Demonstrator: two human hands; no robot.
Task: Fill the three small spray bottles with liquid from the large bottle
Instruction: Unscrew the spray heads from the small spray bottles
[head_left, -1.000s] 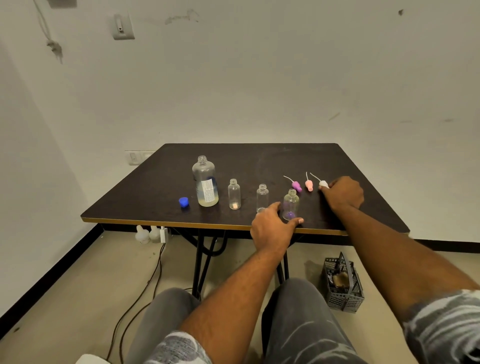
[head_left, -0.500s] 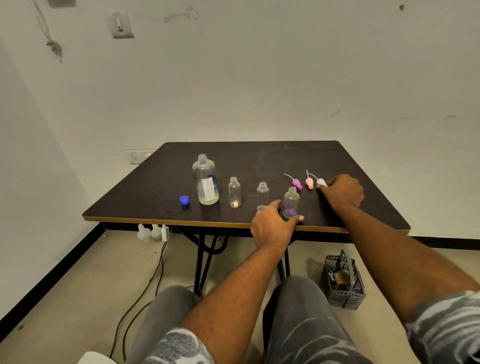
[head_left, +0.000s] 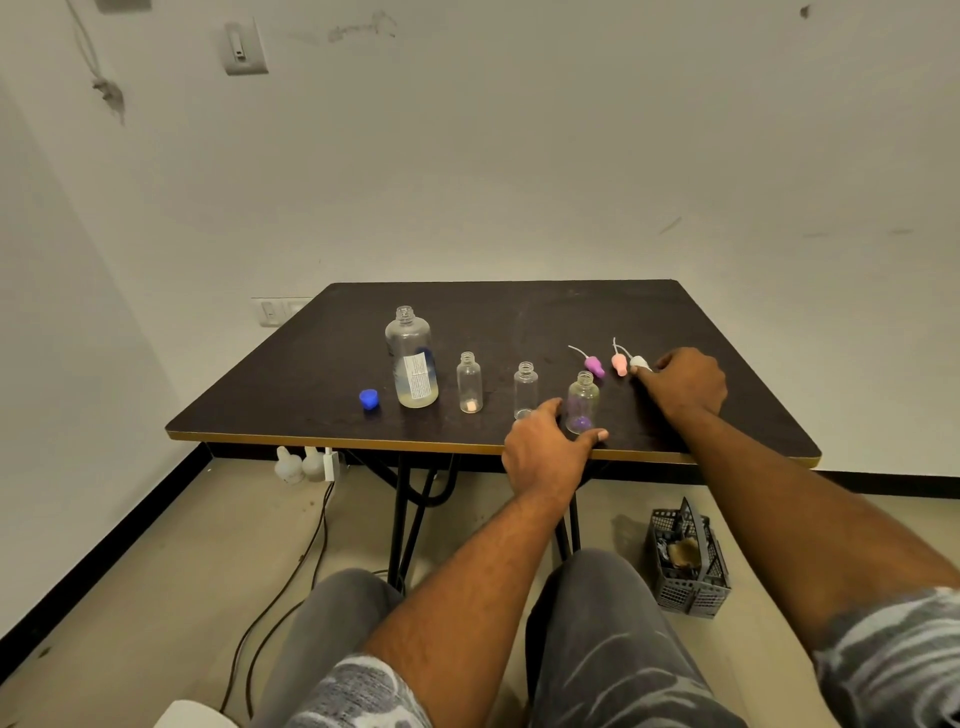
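Farthest right of the large bottle (head_left: 410, 358), the third small bottle (head_left: 583, 400) stands upright, its base cupped between thumb and forefinger of the left hand (head_left: 543, 452). Further right, the right hand (head_left: 685, 382) curls its fingers on the white spray head (head_left: 640, 362). It is better to keep this base steady.

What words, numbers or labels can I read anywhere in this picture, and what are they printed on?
White label on the large bottle: several lines of dark print, too small and blurred to read.
Small bottles, blue cap, spray tops: no text visible.
Wall switch, floor basket: no legible marking.
So nothing here can actually be quoted.
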